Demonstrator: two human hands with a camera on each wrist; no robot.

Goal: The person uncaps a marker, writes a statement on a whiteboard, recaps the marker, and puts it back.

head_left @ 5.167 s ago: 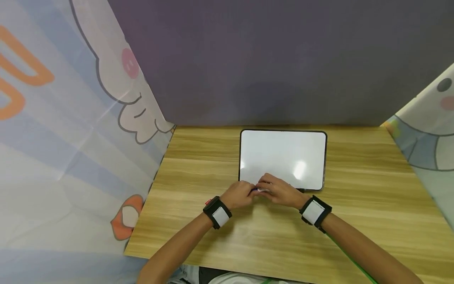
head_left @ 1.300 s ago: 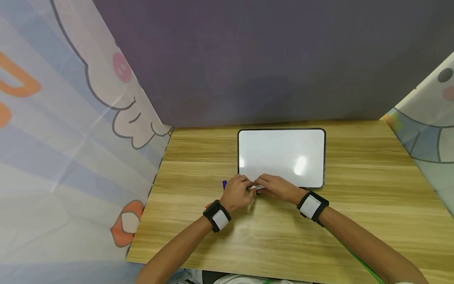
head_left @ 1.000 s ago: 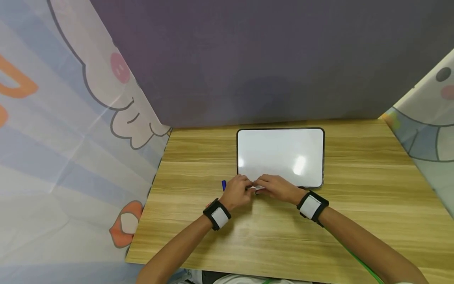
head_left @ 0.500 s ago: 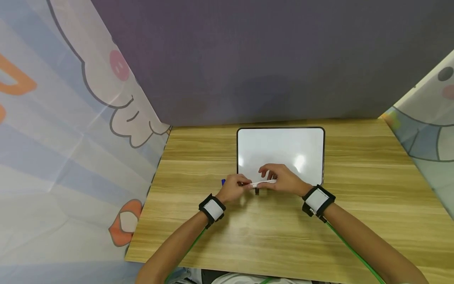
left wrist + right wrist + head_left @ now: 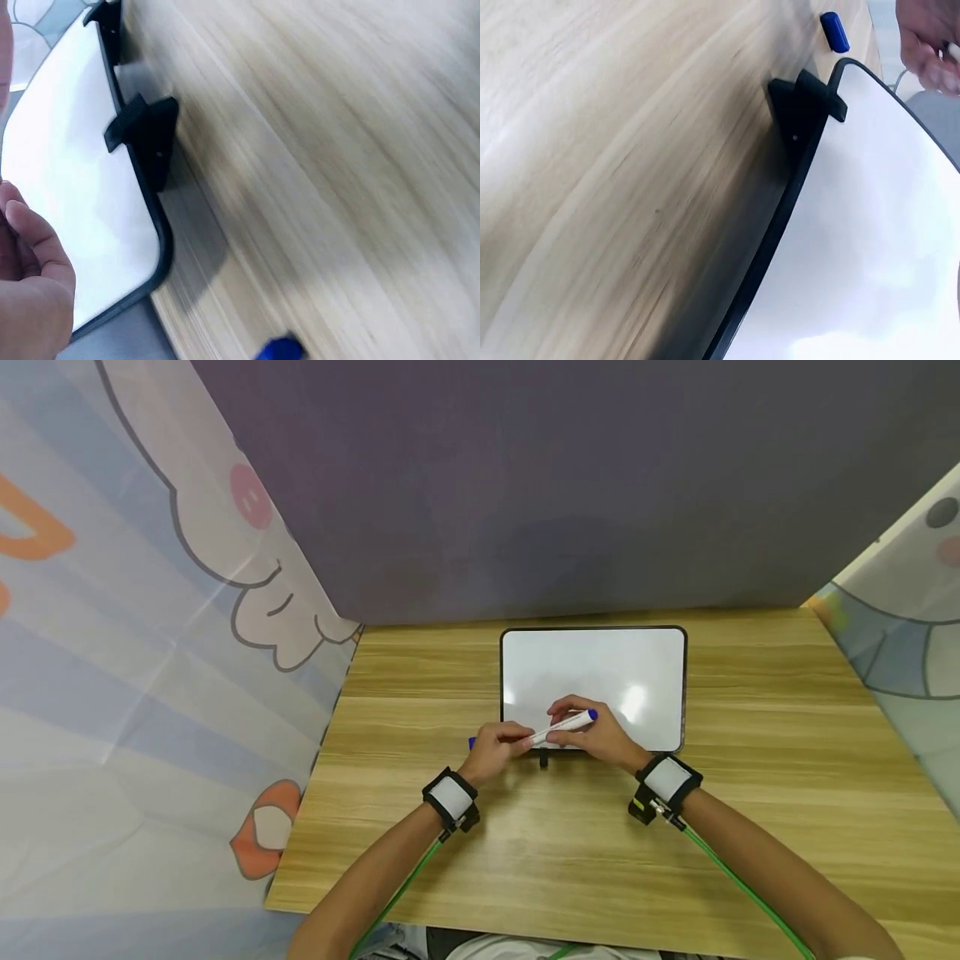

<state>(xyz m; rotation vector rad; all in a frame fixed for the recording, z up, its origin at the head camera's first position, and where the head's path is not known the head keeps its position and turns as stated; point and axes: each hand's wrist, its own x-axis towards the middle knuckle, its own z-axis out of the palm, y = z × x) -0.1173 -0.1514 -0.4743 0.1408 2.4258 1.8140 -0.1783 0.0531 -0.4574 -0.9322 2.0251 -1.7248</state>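
A white marker [image 5: 573,722] with a blue end slants up to the right between my two hands, above the lower edge of the whiteboard [image 5: 592,660]. My left hand [image 5: 493,752] pinches its lower left end. My right hand [image 5: 603,742] has thumb and fingers around its body, and the blue end sticks out past them. A blue marker cap [image 5: 834,31] lies on the table just left of the board. The right wrist view catches my left hand at its top right corner, with a small dark tip near the fingers.
Black clip-like stands [image 5: 146,135] hold the board's lower edge, tilting its surface. The wooden table [image 5: 525,860] spreads around it. A dark panel [image 5: 562,485] rises behind, with printed cloth [image 5: 150,693] at the left. Green cables run along both forearms.
The cap has left the hands and lies on the table at left. Both hands have since risen slightly; the marker has tilted, its blue end now showing, and a black stand is uncovered below.
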